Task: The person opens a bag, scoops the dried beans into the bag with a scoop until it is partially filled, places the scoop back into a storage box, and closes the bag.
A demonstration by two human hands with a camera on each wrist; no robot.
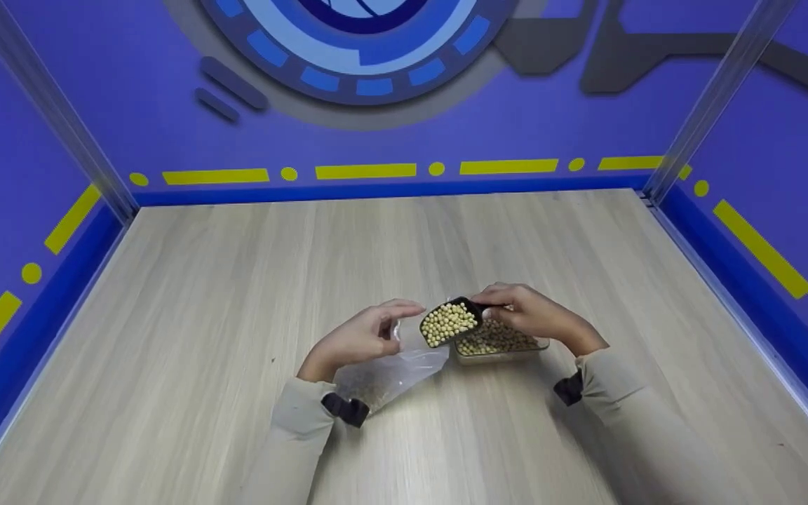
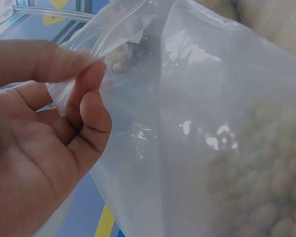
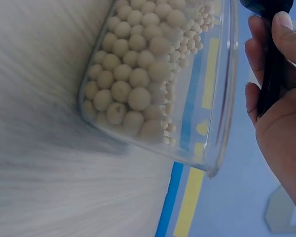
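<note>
My right hand point(image 1: 534, 313) grips the handle of a black scoop point(image 1: 476, 309), heaped with pale soybeans point(image 1: 448, 322). The scoop is tilted a little toward the left, its lip beside the mouth of a clear zip bag point(image 1: 407, 368). With thumb and fingers, my left hand point(image 1: 355, 340) pinches the bag's zip edge, as the left wrist view shows. Soybeans point(image 2: 281, 182) fill the bottom of the bag, which lies on the table. Under the right hand stands a clear rectangular container point(image 1: 501, 358); its soybeans point(image 3: 128, 64) show through the wall.
The wood-grain table point(image 1: 250, 280) is enclosed by blue-purple panels point(image 1: 376, 151) with yellow dashes at the back and both sides. Each wrist carries a black strap mount, the left one point(image 1: 345, 409) close over the bag.
</note>
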